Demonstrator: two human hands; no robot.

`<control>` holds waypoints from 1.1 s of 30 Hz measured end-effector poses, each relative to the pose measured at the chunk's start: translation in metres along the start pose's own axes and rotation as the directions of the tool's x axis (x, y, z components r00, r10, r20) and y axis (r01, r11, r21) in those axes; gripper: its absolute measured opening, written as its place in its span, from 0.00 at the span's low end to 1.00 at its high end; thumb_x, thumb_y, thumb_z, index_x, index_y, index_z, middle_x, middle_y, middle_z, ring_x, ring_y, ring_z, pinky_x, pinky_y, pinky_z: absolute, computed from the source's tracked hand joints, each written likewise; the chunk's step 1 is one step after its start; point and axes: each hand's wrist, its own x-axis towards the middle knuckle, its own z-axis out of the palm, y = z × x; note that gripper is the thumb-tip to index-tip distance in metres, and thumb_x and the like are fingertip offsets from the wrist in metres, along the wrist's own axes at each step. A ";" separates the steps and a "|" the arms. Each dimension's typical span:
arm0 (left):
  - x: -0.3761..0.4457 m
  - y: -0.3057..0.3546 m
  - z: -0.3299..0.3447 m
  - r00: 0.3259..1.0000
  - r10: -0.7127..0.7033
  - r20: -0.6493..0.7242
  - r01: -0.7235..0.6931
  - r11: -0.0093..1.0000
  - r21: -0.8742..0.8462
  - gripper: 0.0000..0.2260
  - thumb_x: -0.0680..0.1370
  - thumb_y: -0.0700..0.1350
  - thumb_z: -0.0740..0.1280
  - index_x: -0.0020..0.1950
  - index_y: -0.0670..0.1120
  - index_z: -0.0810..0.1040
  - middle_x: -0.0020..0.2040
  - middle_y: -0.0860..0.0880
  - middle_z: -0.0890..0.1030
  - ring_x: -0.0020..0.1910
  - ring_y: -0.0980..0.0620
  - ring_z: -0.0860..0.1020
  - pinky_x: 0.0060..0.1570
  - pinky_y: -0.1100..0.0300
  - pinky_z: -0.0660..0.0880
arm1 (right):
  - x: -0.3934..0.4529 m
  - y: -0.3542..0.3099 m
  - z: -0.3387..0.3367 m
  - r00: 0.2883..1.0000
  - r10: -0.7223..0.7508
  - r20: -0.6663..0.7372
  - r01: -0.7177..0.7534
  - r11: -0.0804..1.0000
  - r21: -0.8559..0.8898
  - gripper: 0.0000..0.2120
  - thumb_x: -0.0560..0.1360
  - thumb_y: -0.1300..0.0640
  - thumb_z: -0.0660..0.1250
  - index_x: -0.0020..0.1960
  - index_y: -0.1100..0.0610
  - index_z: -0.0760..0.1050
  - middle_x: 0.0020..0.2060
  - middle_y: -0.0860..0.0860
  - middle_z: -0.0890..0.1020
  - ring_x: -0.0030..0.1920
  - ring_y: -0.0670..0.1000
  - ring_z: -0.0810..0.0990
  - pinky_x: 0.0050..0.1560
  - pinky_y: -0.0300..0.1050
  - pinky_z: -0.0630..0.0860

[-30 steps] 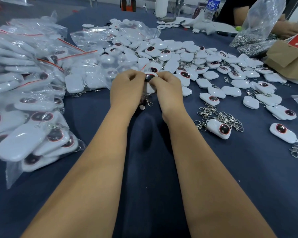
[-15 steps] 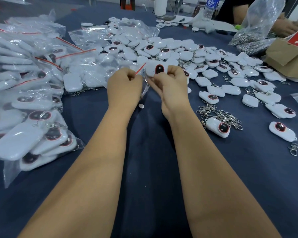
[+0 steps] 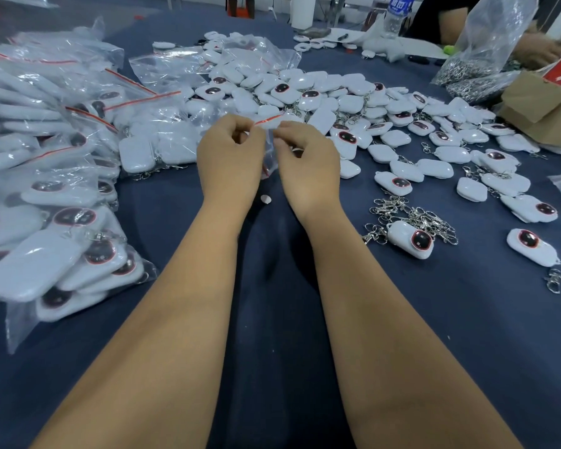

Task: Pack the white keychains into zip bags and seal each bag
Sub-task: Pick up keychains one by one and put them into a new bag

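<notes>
1. Zip bag [image 3: 270,147] held up between both hands, just in front of the loose keychain heap [image 3: 337,95]; contents hidden.
2. Left hand [image 3: 229,157] and right hand [image 3: 306,157] both pinch its red seal strip; sealing likely underway.
3. Filled bags [image 3: 46,189] piled left of the heap: many done.
4. Heap is big, so lots left on the table [image 3: 272,319].

Dark blue cloth-covered table [image 3: 272,319] (grey floor [image 3: 78,14] beyond).
</notes>
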 end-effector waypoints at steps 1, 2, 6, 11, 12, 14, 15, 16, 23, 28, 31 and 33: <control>0.001 -0.001 -0.001 1.000 -0.016 -0.016 0.016 1.000 -0.004 0.05 0.76 0.40 0.65 0.42 0.47 0.78 0.31 0.55 0.76 0.25 0.66 0.73 0.27 0.74 0.66 | 0.000 -0.001 -0.001 0.998 -0.003 -0.070 0.004 1.000 0.015 0.12 0.78 0.66 0.63 0.57 0.62 0.82 0.57 0.51 0.81 0.55 0.46 0.78 0.59 0.32 0.71; 0.002 -0.002 -0.001 0.998 -0.042 -0.037 0.041 0.999 -0.019 0.06 0.76 0.40 0.65 0.41 0.47 0.78 0.30 0.56 0.76 0.25 0.66 0.73 0.27 0.74 0.66 | 0.001 -0.001 -0.003 0.990 0.014 -0.140 -0.011 1.000 0.024 0.13 0.78 0.66 0.62 0.57 0.60 0.81 0.56 0.51 0.81 0.53 0.46 0.78 0.56 0.28 0.70; 0.007 0.001 -0.004 0.965 -0.143 -0.218 0.097 0.973 -0.208 0.09 0.77 0.38 0.63 0.39 0.48 0.75 0.32 0.55 0.73 0.24 0.64 0.71 0.29 0.71 0.67 | 0.007 0.007 -0.016 0.957 0.151 -0.248 -0.180 0.978 -0.102 0.19 0.76 0.65 0.58 0.62 0.53 0.79 0.60 0.48 0.80 0.57 0.46 0.76 0.56 0.28 0.69; 0.005 0.005 -0.008 0.913 0.062 -0.404 -0.156 0.966 -0.206 0.09 0.75 0.38 0.62 0.43 0.53 0.71 0.39 0.53 0.72 0.34 0.63 0.69 0.40 0.70 0.68 | 0.007 0.011 -0.015 0.990 0.127 -0.060 -0.140 0.865 -0.481 0.24 0.74 0.62 0.60 0.69 0.51 0.75 0.65 0.50 0.76 0.66 0.56 0.70 0.66 0.47 0.64; 0.004 0.004 -0.007 0.922 0.103 -0.372 -0.168 0.975 -0.147 0.08 0.75 0.39 0.62 0.45 0.53 0.72 0.42 0.52 0.72 0.36 0.62 0.69 0.40 0.70 0.68 | 0.007 0.012 -0.014 0.993 0.113 -0.029 -0.110 0.825 -0.555 0.24 0.74 0.60 0.61 0.68 0.51 0.75 0.65 0.50 0.76 0.65 0.56 0.70 0.64 0.47 0.63; 0.005 -0.001 -0.004 0.952 0.149 -0.269 -0.152 0.988 0.013 0.06 0.76 0.42 0.63 0.52 0.50 0.75 0.45 0.52 0.73 0.39 0.61 0.69 0.39 0.72 0.66 | 0.007 0.013 -0.013 0.996 0.087 -0.008 -0.071 0.755 -0.652 0.20 0.74 0.59 0.61 0.65 0.52 0.76 0.63 0.51 0.75 0.63 0.57 0.70 0.60 0.47 0.63; 0.005 -0.004 -0.003 0.970 0.143 -0.198 -0.124 0.987 0.107 0.08 0.76 0.45 0.64 0.55 0.49 0.76 0.47 0.54 0.74 0.41 0.60 0.70 0.38 0.72 0.64 | 0.007 0.013 -0.013 0.997 0.081 -0.013 -0.069 0.735 -0.675 0.18 0.73 0.59 0.61 0.62 0.52 0.77 0.62 0.51 0.75 0.62 0.57 0.70 0.58 0.46 0.62; 0.005 -0.008 -0.001 0.986 0.115 -0.122 -0.091 0.978 0.189 0.09 0.77 0.47 0.64 0.57 0.50 0.76 0.48 0.55 0.75 0.42 0.60 0.71 0.37 0.70 0.64 | 0.008 0.013 -0.013 0.997 0.080 -0.019 -0.071 0.726 -0.684 0.17 0.73 0.58 0.62 0.61 0.52 0.78 0.62 0.51 0.74 0.62 0.56 0.70 0.57 0.46 0.61; 0.004 -0.013 0.000 0.999 -0.023 0.048 0.001 0.910 0.414 0.07 0.76 0.47 0.63 0.53 0.53 0.77 0.38 0.59 0.75 0.40 0.56 0.73 0.34 0.65 0.64 | 0.006 0.017 -0.011 0.994 0.110 -0.008 -0.087 0.740 -0.666 0.19 0.73 0.57 0.61 0.64 0.50 0.75 0.64 0.47 0.75 0.66 0.55 0.64 0.64 0.50 0.56; 0.008 -0.012 -0.004 0.995 -0.063 -0.080 0.085 0.949 0.304 0.14 0.76 0.45 0.63 0.60 0.52 0.79 0.51 0.58 0.79 0.50 0.55 0.76 0.44 0.61 0.67 | 0.008 0.016 -0.011 0.988 0.149 -0.029 -0.135 0.775 -0.617 0.20 0.73 0.50 0.64 0.65 0.48 0.74 0.59 0.47 0.76 0.65 0.54 0.65 0.63 0.50 0.55; 0.005 -0.010 -0.003 0.997 -0.038 -0.067 0.054 0.964 0.259 0.15 0.75 0.44 0.63 0.61 0.52 0.74 0.49 0.58 0.77 0.46 0.53 0.77 0.39 0.59 0.67 | 0.008 0.015 -0.010 0.987 0.158 -0.031 -0.144 0.781 -0.608 0.20 0.73 0.47 0.62 0.63 0.51 0.74 0.56 0.49 0.77 0.64 0.54 0.66 0.64 0.51 0.55; 0.004 -0.009 -0.003 0.999 0.012 -0.050 0.003 0.957 0.289 0.12 0.74 0.41 0.61 0.55 0.54 0.72 0.45 0.57 0.77 0.45 0.50 0.76 0.35 0.58 0.66 | 0.006 0.015 -0.009 0.990 0.140 -0.022 -0.120 0.749 -0.651 0.18 0.73 0.49 0.61 0.61 0.52 0.75 0.56 0.50 0.76 0.63 0.55 0.67 0.63 0.52 0.56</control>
